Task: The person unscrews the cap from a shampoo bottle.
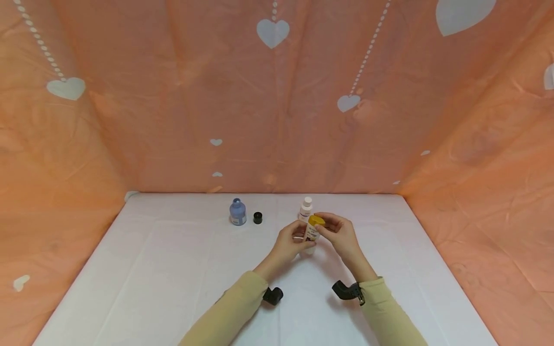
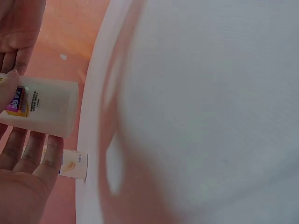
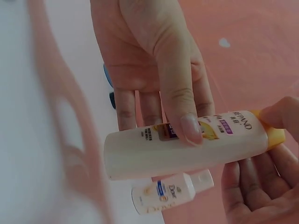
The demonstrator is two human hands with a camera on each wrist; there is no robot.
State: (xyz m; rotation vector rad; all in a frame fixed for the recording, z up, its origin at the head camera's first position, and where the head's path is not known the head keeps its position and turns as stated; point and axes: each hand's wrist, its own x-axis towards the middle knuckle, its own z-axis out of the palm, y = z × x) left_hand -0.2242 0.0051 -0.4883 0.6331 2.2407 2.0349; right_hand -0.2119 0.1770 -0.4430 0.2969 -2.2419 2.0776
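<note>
A white shampoo bottle [image 3: 140, 151] with a yellow cap [image 1: 317, 220] is held up between both hands over the white table, tilted slightly in the head view. My left hand [image 1: 286, 246] grips its body, thumb across the printed label and fingers behind. At the top, my right hand [image 1: 343, 236] pinches the yellow cap between thumb and fingers. The cap sits on the bottle. Just behind stands a smaller white Dove bottle [image 3: 163, 193] with a white cap, partly hidden by the hands in the head view.
Toward the back of the table [image 1: 173, 269], left of the hands, stands a blue bottle [image 1: 238, 214]. A small black cap [image 1: 258, 218] lies beside it on the right. Orange cloth [image 1: 268, 120] with pale hearts hangs behind and along both sides.
</note>
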